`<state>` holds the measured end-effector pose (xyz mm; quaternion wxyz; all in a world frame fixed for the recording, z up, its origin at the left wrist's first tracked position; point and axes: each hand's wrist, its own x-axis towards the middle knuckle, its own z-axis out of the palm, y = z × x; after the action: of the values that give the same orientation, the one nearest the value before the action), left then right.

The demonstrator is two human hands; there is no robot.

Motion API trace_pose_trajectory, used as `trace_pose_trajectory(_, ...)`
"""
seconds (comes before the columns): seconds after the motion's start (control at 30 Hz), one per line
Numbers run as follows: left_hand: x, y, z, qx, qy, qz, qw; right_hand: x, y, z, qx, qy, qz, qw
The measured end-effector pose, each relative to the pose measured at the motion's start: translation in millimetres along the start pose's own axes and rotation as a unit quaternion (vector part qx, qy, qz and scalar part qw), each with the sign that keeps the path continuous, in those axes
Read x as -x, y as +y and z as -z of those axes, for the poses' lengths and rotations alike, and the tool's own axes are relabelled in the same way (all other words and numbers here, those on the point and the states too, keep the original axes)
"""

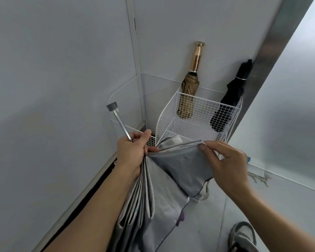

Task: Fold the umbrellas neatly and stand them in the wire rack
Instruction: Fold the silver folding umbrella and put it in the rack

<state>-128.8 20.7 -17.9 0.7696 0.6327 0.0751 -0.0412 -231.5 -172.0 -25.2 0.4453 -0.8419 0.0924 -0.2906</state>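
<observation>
Left hand (133,151) grips grey umbrella (164,188) at its gathered pleats, metal shaft with capped tip (112,106) angled up-left. Right hand (224,160) pinches a fabric panel's edge. White wire rack (171,113) just beyond, in a pale wall corner, holds gold umbrella (189,84) and black umbrella (231,99), upright. Sandal (242,237) on light floor.

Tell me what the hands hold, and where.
A grey umbrella: the left hand grips gathered folds near the shaft; the right hand pinches a canopy panel's edge.
</observation>
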Motion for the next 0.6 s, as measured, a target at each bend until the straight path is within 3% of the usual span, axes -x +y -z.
trace_pose_trajectory(0.2,-13.8,0.2,8.1,0.059,0.121,-0.013,0.991,15.2,-20.3,-5.9,-0.103,-0.075,0.053,0.99)
trace_pose_trajectory(0.33,-21.5,0.4,14.6,0.069,0.184,-0.028,0.98,40.5,-24.4,-21.5,-0.13,-0.197,0.097,0.967)
trace_pose_trajectory(0.47,-19.6,1.8,11.1,0.123,0.162,-0.02,0.979,58.2,-29.0,-36.4,-0.108,-0.309,0.133,0.936)
trace_pose_trajectory(0.6,-16.8,9.4,10.1,0.143,0.106,0.002,0.984,62.7,-22.9,-39.5,-0.001,-0.455,0.128,0.881)
